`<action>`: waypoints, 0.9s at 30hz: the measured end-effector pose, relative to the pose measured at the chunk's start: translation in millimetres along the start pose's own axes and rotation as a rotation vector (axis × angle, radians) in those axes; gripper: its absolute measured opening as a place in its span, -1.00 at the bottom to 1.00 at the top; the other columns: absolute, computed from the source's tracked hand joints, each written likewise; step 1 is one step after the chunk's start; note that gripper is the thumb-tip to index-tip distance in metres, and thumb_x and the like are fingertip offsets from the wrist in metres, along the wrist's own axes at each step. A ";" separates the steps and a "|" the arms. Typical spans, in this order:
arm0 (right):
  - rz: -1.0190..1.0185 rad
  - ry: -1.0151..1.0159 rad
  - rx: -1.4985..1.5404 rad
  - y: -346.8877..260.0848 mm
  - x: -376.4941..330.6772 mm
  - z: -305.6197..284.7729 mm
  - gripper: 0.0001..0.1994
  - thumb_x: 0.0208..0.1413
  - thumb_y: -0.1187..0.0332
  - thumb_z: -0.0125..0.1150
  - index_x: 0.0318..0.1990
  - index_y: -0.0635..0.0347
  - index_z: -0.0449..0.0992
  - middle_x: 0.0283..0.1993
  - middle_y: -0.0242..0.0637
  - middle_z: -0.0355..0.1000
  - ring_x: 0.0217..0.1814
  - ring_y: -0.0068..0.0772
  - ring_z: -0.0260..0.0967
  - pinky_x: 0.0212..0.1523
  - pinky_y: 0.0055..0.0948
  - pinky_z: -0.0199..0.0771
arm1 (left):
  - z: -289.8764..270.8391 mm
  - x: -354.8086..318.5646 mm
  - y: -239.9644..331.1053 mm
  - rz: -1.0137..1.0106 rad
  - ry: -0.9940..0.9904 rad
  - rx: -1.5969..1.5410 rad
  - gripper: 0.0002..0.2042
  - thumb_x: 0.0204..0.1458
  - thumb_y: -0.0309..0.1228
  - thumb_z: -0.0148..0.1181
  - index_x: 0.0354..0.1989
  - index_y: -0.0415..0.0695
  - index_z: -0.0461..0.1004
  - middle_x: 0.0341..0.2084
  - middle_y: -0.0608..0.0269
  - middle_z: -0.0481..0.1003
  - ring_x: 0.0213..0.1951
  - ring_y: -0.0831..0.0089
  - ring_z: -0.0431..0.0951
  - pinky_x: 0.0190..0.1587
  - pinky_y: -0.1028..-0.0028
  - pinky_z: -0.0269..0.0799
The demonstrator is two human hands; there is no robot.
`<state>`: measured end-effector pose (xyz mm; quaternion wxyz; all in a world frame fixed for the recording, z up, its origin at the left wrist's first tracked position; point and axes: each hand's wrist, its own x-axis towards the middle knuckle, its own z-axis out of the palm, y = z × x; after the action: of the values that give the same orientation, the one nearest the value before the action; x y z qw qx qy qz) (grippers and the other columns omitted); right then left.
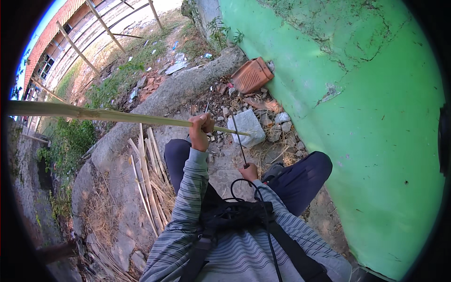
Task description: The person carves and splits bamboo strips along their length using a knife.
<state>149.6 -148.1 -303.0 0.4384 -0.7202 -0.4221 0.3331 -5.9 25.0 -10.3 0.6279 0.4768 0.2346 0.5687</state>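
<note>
Green wall (pixel 385 141), cracked and flaking toward the top, runs down the right side of a stony, littered patch of ground. Out from it, a long bamboo strip (pixel 141 118) reaches from the left rim across to a pale block (pixel 254 123), its thin end lying over the block's top. The left hand (pixel 201 130) is closed around the strip close to that thin end, so most of the length sticks out to the left of the fist. The right hand (pixel 249 172), lower and between the knees, is closed on the near end of a thin dark rod (pixel 242 149), which slants up and crosses the strip over the block; whether the two touch there is hard to tell. Rubble (pixel 274 133) lies against the block's right side, and a ribbed orange tile (pixel 252 75) leans by the wall beyond it. Left of the bent left knee lies a bundle of split strips (pixel 149 181). Farther off, at upper left, stands a building with a red roof (pixel 51 29)
</note>
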 end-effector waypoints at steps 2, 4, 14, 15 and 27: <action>0.628 -0.115 -0.152 2.9 -1.8 -9.7 -0.76 -0.17 0.34 0.39 -0.59 0.35 0.50 -0.62 -0.24 0.47 -0.64 -0.44 0.41 -0.59 -0.37 0.41 | -13.1 -6.6 -1.9 -0.001 -0.004 -0.030 -0.57 0.10 -0.25 -0.02 -0.70 -0.02 -0.08 -0.71 0.50 -0.15 -0.68 0.62 -0.16 -0.57 0.40 -0.27; 0.616 -0.107 -0.170 10.1 0.8 -12.7 -0.75 -0.17 0.34 0.38 -0.61 0.35 0.49 -0.62 -0.23 0.48 -0.65 -0.44 0.41 -0.60 -0.37 0.40 | -18.8 -6.3 -2.6 0.003 -0.020 -0.069 -0.57 0.12 -0.29 -0.02 -0.70 -0.02 -0.08 -0.72 0.48 -0.15 -0.70 0.61 -0.16 -0.58 0.39 -0.26; 0.654 -0.477 0.889 -5.9 -3.6 4.2 -0.89 0.05 0.38 0.24 -0.41 0.17 0.44 -0.65 -0.50 0.30 -0.68 -0.57 0.23 -0.61 -0.47 0.29 | -45.8 -9.3 -0.9 0.046 0.054 -0.101 -0.58 0.13 -0.24 -0.05 -0.70 0.01 -0.07 -0.74 0.49 -0.14 -0.69 0.61 -0.15 -0.57 0.39 -0.26; 0.646 -0.471 0.886 6.0 0.6 5.6 -0.89 0.05 0.38 0.24 -0.41 0.17 0.44 -0.65 -0.50 0.30 -0.68 -0.57 0.23 -0.61 -0.47 0.29 | -42.2 -5.6 -0.6 0.055 0.056 -0.136 -0.58 0.14 -0.25 -0.05 -0.70 0.01 -0.08 -0.74 0.49 -0.12 -0.68 0.63 -0.15 -0.57 0.40 -0.27; 0.645 -0.147 -0.101 11.7 -5.5 -3.4 -0.77 -0.20 0.33 0.35 -0.63 0.31 0.49 -0.67 -0.21 0.44 -0.69 -0.36 0.43 -0.66 -0.36 0.43 | -53.7 -11.0 -7.1 0.070 0.185 -0.153 -0.58 0.16 -0.26 -0.06 -0.69 0.01 -0.07 -0.72 0.49 -0.13 -0.67 0.62 -0.14 -0.57 0.40 -0.27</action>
<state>153.9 -157.3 -311.8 0.2425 -0.8115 -0.2189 0.4844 -50.0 33.3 -42.6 0.6179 0.3810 0.2308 0.6478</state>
